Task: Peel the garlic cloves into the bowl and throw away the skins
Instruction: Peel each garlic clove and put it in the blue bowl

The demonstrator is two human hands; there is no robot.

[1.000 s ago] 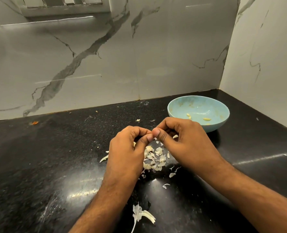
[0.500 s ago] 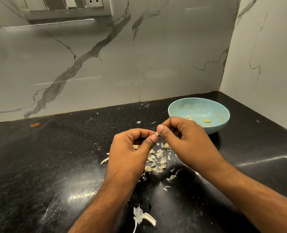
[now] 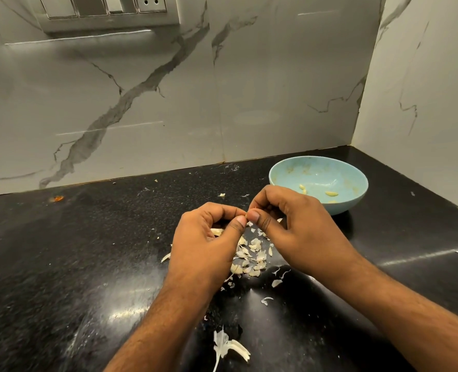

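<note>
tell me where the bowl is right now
In the head view the bowl sits on the counter at the far right, near the wall corner, just behind the right hand.

Clove (image 3: 246, 216) mostly hidden between hands' thumbs (only sliver shows); switch plate (image 3: 107, 9) cropped.

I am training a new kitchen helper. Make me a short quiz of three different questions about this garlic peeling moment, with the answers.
1. True or false: the blue bowl already holds peeled cloves.
2. Where does the main pile of skins lie?
A. in the bowl
B. on the black counter, below the hands
C. on the wall
3. Fill in: the left hand and the right hand meet at the ___ of their thumbs.

Key: 1 true; 2 B; 3 tips
</note>
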